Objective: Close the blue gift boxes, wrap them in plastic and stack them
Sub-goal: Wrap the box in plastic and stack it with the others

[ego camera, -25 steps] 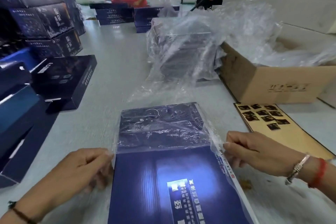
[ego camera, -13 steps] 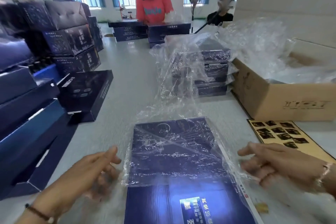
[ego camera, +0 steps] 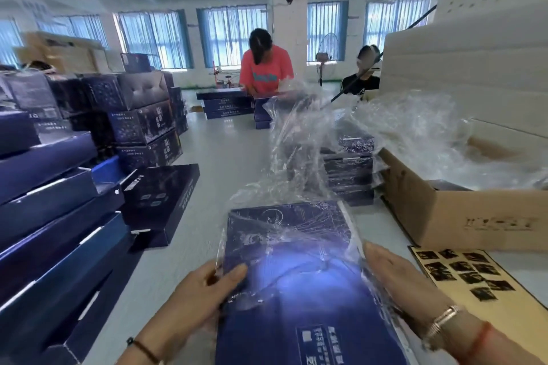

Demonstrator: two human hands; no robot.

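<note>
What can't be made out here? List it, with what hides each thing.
Head view only:
- Blue gift box: near end cut off by the bottom edge; label print blurred.
- Plastic bag: its open end lies below the frame.
- Right hand: fingertips hidden behind crumpled film at the box's side.
- Wrapped stack: count unclear behind loose plastic.
- Cardboard carton: contents veiled by plastic; side print too blurred to read.

dark blue gift box (ego camera: 296, 290) with pale line drawings, clear plastic (ego camera: 296, 181).

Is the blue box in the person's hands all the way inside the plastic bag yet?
Partly in. The plastic bag covers the blue box's far half; the near end looks bare.
</note>
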